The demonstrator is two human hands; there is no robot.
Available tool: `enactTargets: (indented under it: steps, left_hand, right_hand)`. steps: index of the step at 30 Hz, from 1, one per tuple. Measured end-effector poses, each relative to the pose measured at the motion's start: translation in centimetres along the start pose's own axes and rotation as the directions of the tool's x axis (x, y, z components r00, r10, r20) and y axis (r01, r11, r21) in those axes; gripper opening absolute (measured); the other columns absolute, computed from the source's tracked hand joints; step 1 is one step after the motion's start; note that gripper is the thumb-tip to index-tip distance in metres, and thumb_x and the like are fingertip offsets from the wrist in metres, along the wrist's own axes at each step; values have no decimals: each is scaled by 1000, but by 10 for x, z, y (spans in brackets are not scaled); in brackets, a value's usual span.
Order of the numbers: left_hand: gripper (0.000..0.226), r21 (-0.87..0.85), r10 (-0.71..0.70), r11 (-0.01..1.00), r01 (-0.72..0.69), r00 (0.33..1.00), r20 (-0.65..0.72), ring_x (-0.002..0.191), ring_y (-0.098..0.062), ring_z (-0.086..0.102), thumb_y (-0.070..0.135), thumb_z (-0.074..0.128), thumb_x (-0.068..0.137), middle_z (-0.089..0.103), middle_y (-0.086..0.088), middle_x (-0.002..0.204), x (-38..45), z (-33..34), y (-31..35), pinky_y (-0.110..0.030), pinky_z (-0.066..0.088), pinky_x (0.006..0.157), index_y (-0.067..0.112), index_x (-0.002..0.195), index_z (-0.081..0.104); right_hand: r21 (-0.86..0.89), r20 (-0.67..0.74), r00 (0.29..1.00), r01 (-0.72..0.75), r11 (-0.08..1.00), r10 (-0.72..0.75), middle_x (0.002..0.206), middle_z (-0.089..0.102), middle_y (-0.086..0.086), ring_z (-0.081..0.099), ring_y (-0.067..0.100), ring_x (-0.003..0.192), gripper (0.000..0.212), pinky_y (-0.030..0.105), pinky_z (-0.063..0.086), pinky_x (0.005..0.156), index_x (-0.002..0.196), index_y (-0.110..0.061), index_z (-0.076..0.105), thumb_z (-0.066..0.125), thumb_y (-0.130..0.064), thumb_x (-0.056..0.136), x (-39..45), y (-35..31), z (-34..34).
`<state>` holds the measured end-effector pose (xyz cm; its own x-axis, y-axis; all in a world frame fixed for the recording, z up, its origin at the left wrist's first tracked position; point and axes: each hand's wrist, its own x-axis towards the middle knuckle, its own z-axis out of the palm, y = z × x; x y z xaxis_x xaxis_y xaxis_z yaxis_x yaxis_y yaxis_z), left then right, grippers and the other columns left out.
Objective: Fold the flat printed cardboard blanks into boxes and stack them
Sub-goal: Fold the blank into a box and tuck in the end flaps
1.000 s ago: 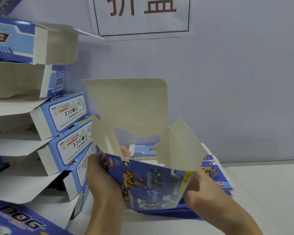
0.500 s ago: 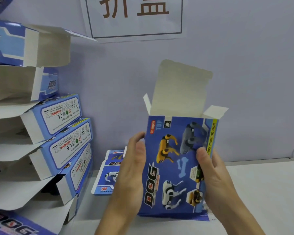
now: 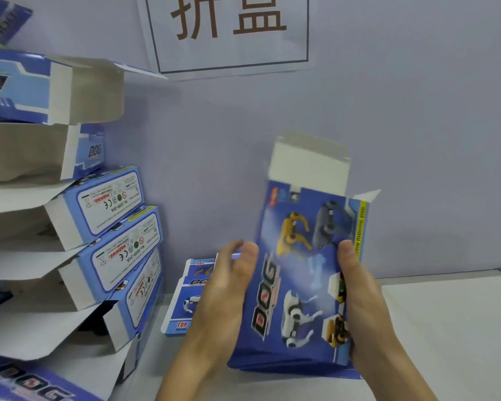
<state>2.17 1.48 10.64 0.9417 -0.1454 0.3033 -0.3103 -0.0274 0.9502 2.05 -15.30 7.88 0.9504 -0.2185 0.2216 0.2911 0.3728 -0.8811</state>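
Note:
A blue printed "DOG" box [image 3: 301, 279] stands upright in front of me, its printed face toward me and its white top flap [image 3: 310, 166] open and pointing up. My right hand [image 3: 359, 308] grips its right edge, thumb on the front face. Against the box's left side lies my left hand [image 3: 226, 293], fingers fairly straight; this area is blurred. Flat blanks [image 3: 182, 302] lie on the white table [image 3: 446, 328] behind my left hand, and more blue card shows under the held box.
A leaning stack of folded boxes [image 3: 119, 230] with open white flaps fills the left side, up to the top of the view. Another box [image 3: 26, 383] lies at the bottom left. A paper sign [image 3: 229, 33] hangs on the lilac wall behind.
The box was tilted with its open end toward me; it now stands upright with the printed face toward me and sits a little further right. Both hands stayed at its sides.

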Motion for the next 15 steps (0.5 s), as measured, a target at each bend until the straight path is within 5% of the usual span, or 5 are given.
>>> enactTargets:
  steps: [3, 6, 10, 15]
  left_hand:
    - [61, 71, -135, 990, 123, 969, 205, 85, 6, 70, 58, 68, 66, 71, 28, 91, -9, -9, 7, -11, 53, 66, 41, 122, 51]
    - [72, -7, -152, 988, 154, 984, 94, 89, -16, 75, 61, 82, 52, 73, 4, 105, -17, -13, 10, -30, 61, 69, 30, 114, 62]
    - [69, -87, -158, 985, 152, 984, -77, 80, -28, 75, 57, 80, 51, 76, -10, 97, -10, -14, 37, -37, 63, 68, 15, 105, 71]
    - [62, -14, -37, 999, 36, 998, -47, 77, -31, 75, 50, 85, 49, 78, -3, 93, -6, -32, 99, -34, 62, 67, 21, 101, 68]
  right_hand:
    - [155, -31, 999, -31, 987, 36, 109, 75, 10, 73, 32, 97, 74, 48, 62, 76, 119, -24, 70, 65, -71, 63, 1, -5, 0]
    - [234, 51, 994, -105, 966, 95, 114, 73, 14, 72, 36, 100, 76, 56, 55, 90, 122, -22, 68, 64, -70, 63, 2, -6, 3]
    - [387, 131, 991, -52, 921, 1, 90, 71, 7, 63, 18, 58, 68, 32, 54, 51, 117, -19, 69, 74, -60, 63, -2, -15, 7]
    - [429, 144, 983, -168, 887, 116, 136, 61, 8, 60, 34, 120, 48, 60, 48, 91, 130, -44, 61, 43, -55, 87, 5, -17, 6]
